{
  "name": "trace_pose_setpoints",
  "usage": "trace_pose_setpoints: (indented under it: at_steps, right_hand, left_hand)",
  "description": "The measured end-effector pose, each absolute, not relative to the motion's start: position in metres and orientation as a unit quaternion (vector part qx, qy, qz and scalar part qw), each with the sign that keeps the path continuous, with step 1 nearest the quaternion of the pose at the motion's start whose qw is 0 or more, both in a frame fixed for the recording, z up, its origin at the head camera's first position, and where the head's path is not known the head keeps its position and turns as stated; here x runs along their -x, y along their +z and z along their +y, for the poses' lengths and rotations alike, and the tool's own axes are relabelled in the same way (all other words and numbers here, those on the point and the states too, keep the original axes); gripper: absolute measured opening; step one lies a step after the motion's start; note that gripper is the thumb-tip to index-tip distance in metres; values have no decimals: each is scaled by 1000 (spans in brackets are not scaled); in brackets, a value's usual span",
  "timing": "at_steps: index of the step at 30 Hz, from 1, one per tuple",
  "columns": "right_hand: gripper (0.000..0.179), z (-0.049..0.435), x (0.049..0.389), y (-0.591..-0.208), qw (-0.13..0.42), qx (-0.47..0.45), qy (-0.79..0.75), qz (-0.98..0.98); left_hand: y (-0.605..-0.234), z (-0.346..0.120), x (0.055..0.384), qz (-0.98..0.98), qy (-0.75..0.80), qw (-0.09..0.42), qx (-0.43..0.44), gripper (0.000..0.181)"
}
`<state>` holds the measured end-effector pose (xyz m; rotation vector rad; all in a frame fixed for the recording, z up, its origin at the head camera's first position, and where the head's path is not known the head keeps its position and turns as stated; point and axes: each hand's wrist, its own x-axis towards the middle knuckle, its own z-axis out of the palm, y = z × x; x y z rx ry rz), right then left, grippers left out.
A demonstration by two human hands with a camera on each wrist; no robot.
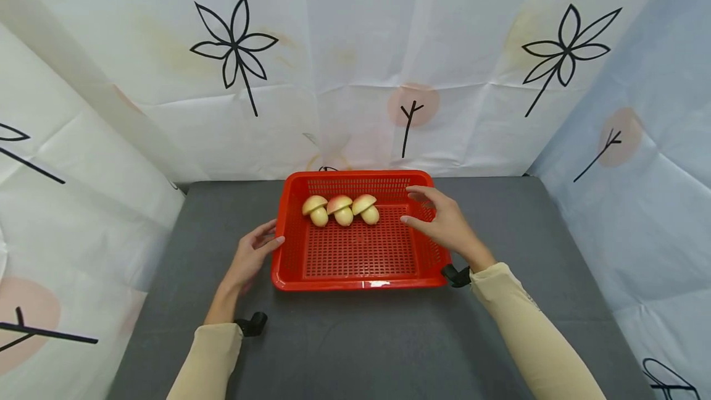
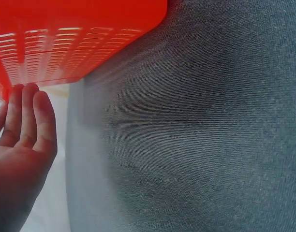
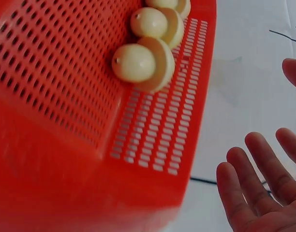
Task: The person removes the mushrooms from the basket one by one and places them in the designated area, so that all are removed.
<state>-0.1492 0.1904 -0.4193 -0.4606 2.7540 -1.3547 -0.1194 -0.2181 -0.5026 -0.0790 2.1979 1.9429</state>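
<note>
A red plastic basket (image 1: 361, 284) with slotted walls rests on the table. Three toy mushrooms (image 1: 340, 210) with yellow-red caps and pale stems lie in a row inside it, toward the back left; two of the mushrooms (image 3: 143, 63) show large in the right wrist view. My left hand (image 1: 252, 258) holds the basket's left rim, thumb over the top and fingers against the outer wall. In the left wrist view the left fingers (image 2: 29, 113) reach up to that wall. Over the basket's right side, my right hand (image 1: 447, 221) is spread, thumb and fingers apart, holding nothing.
A dark grey cloth (image 1: 355, 338) covers the table. White sheets (image 1: 355, 79) printed with black flowers and twigs hang behind and on both sides, close to the table edges. Each wrist wears a black camera mount (image 1: 252, 324).
</note>
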Motion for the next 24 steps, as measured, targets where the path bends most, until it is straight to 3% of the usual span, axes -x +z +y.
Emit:
trace_pose_setpoints:
  at_steps: [24]
  right_hand:
    - [72, 131, 207, -477, 94, 126, -482, 862]
  left_hand:
    - [-521, -220, 125, 674, 733, 82, -29, 58]
